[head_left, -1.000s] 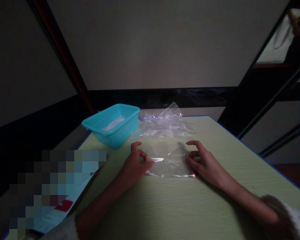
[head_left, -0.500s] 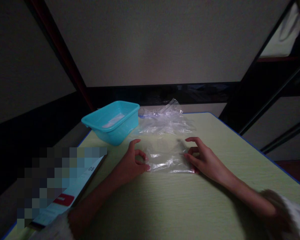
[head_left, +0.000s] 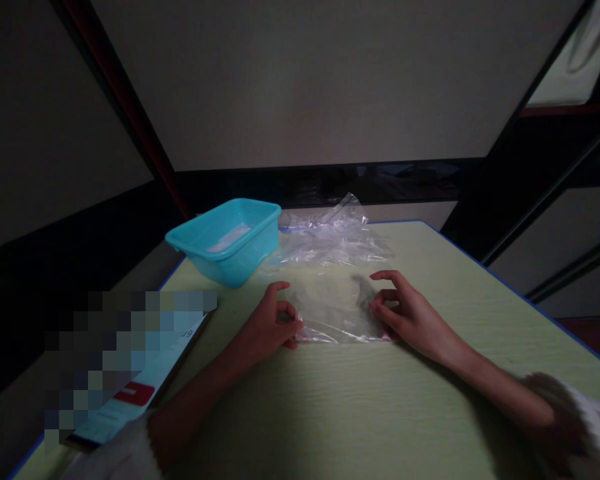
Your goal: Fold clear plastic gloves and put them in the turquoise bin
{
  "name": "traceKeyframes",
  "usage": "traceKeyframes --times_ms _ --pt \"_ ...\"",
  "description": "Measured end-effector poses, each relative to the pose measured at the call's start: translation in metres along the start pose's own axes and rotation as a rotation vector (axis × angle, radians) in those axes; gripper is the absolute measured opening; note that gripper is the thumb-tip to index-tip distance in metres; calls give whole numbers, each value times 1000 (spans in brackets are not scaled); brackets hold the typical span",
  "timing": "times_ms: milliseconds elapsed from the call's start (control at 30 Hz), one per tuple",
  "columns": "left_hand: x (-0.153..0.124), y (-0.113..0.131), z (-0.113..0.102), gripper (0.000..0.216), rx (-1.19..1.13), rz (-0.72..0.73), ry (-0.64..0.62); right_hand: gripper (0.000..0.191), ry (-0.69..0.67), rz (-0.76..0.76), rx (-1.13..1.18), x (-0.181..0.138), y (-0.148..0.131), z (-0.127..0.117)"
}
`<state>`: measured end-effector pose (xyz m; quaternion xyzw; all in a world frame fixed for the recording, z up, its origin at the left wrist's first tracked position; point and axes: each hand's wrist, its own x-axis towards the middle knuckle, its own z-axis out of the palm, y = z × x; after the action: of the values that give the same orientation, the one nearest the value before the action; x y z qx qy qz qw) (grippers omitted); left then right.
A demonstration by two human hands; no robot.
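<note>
A small clear plastic bag (head_left: pixel 336 313) lies flat on the pale green table (head_left: pixel 360 407) between my hands. My left hand (head_left: pixel 270 325) pinches the bag's left edge between thumb and curled fingers. At the bag's right edge, my right hand (head_left: pixel 409 313) presses down with thumb and bent fingers closed on the plastic. A thin pink strip shows along the bag's near edge.
A turquoise plastic tub (head_left: pixel 227 240) with something pale inside stands at the table's far left. A heap of clear plastic bags (head_left: pixel 330 237) lies beside it at the far edge. A printed card or box (head_left: pixel 130 393) sits at the near left. The room is dim.
Both hands stay at the bag's two side edges. The bag has been flattened a little and lies smoother on the table; the view has shifted slightly.
</note>
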<state>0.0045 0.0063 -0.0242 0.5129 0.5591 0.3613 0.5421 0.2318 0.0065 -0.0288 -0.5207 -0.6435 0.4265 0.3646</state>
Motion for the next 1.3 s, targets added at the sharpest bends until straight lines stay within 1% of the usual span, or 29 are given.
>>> traceKeyframes --times_ms 100,300,433,567,667,800,933,1100,1300 --pt "-2 2 0 64 4 -4 8 44 4 7 11 0 0 0" --pt "-5 9 1 64 29 16 137 47 29 36 -19 1 -2 -1" --pt "-4 5 -1 67 55 26 103 45 -8 34 -35 2 -3 -2" --pt "-6 4 -2 71 79 -52 37 47 -69 66 -27 2 -3 -5" --pt "-7 7 -2 72 86 -68 26 48 -55 63 -46 3 -3 -6" --pt "-4 10 -2 63 66 -12 94 46 39 -9 -99 7 0 -8" --pt "3 8 0 52 37 47 165 39 103 -110 -187 14 7 -9" --pt "11 2 4 52 86 124 238 36 123 -139 -222 18 12 -9" --pt "13 -3 7 53 133 211 259 33 129 -143 -201 15 11 -7"
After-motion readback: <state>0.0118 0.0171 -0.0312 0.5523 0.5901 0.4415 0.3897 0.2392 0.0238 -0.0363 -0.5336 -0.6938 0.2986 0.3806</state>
